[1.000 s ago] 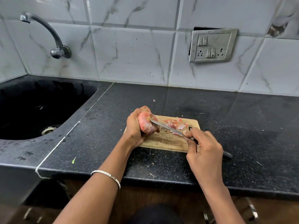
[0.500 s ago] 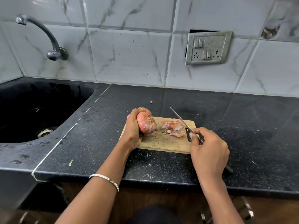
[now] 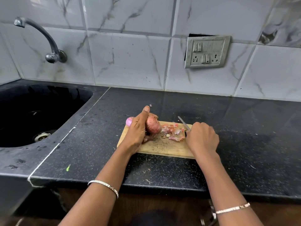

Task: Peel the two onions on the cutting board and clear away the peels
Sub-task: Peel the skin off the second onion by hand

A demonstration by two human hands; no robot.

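Observation:
A small wooden cutting board [image 3: 164, 148] lies on the black counter. My left hand [image 3: 138, 132] grips a pink-skinned onion [image 3: 153, 126] just above the board's left end, thumb pointing up. A second, purple onion [image 3: 129, 121] peeks out behind that hand at the board's far left corner. Loose pink peels [image 3: 173, 132] are piled on the board's far right part. My right hand [image 3: 202, 138] holds a knife [image 3: 184, 122] at the board's right edge, the blade pointing away toward the wall, clear of the onion.
A black sink [image 3: 40, 115] with a drain sits to the left, a tap [image 3: 40, 38] on the tiled wall above it. A switch and socket plate [image 3: 206, 52] is on the wall at the right. Small peel scraps [image 3: 148, 181] dot the counter near its front edge.
The knife blade has left the onion and swung right, toward the board's right edge. My left hand has turned the onion and lowered it closer to the board.

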